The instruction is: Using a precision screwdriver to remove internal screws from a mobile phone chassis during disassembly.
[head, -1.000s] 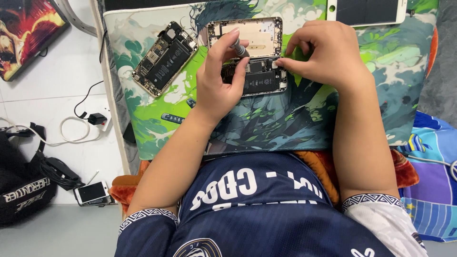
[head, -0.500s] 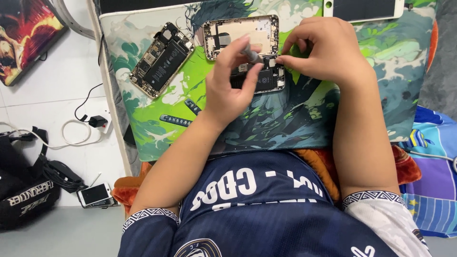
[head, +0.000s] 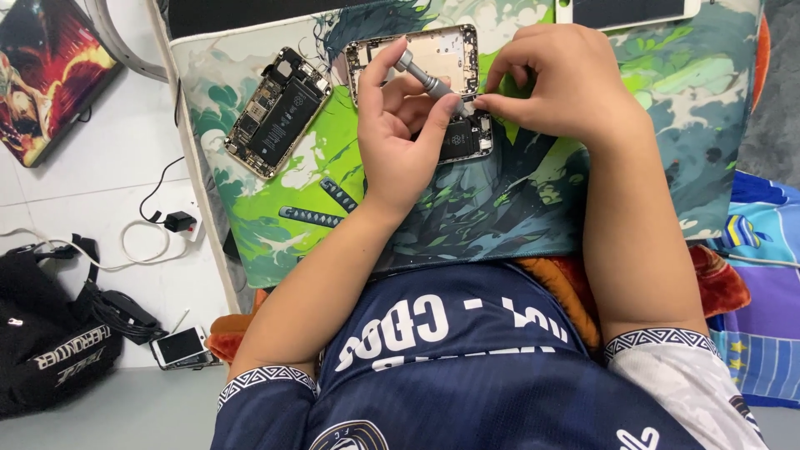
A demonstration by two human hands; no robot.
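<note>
An opened gold phone housing (head: 437, 52) lies on a green printed mat (head: 517, 192), its dark battery part (head: 463, 142) just below. My left hand (head: 400, 142) is over it, holding a small grey screwdriver (head: 427, 80) tilted with its tip down to the right. My right hand (head: 567, 79) pinches with thumb and forefinger right at the screwdriver's tip, by the housing's edge. Whether a small part sits between those fingers is hidden. A second opened phone (head: 279, 112) lies to the left on the mat, apart from both hands.
A white phone screen (head: 633, 10) lies at the mat's top edge. On the floor at left are a black bag (head: 50, 350), a small phone (head: 179, 346), a charger with cable (head: 175, 221) and a colourful picture panel (head: 46, 75). Bright cloth (head: 767, 317) is at right.
My left hand has risen off the phone and turned palm up, bringing the screwdriver up at a tilt. My right fingers have come to the tool's tip.
</note>
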